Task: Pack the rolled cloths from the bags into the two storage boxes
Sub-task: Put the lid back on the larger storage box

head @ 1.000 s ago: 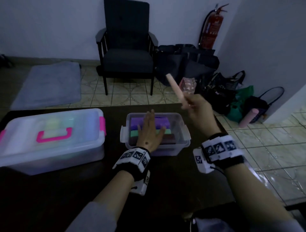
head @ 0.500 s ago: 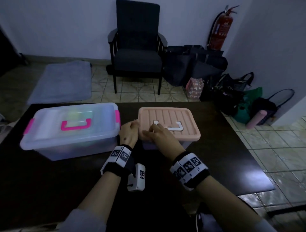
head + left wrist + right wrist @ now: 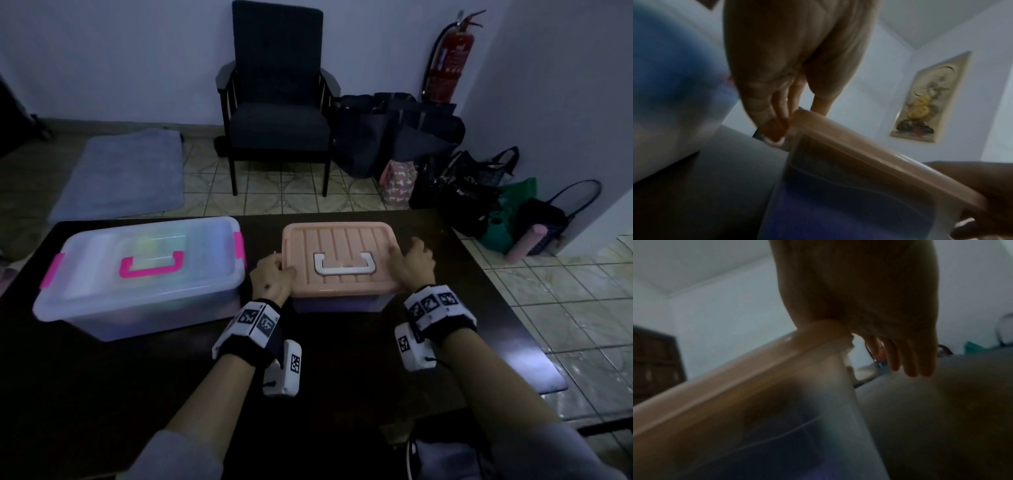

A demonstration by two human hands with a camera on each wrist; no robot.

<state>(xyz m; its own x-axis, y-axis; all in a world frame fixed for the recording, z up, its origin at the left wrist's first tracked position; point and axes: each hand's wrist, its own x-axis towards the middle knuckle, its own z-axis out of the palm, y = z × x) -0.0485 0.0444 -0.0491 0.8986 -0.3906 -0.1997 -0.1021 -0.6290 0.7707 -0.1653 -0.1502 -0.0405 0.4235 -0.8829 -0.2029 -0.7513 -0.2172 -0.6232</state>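
On the dark table [image 3: 102, 377] stands a small clear box [image 3: 339, 304] under a peach lid [image 3: 342, 240] with a white handle; purple cloth [image 3: 838, 211] shows through its wall. My left hand [image 3: 272, 279] grips the lid's left end, fingertips [image 3: 777, 128] curled against its edge. My right hand [image 3: 412, 260] is at the lid's right end: the thumb lies on the rim and the fingers [image 3: 910, 363] hang loose beside the wall. At the left a large clear box [image 3: 137, 274] with pink handle and latches is lidded. A pink rolled cloth [image 3: 524, 241] leans among the floor bags.
Several dark and green bags [image 3: 462, 198] sit on the tiled floor right of the table's far corner. Behind the table are a black armchair [image 3: 277, 120], a grey mat [image 3: 120, 174] and a red fire extinguisher [image 3: 452, 58]. The table's right edge is close to my right arm.
One second ago the small box was uncovered, my left palm on its cloths, my right hand holding the lid up. The lid now lies on the box and my hands have spread to its ends.
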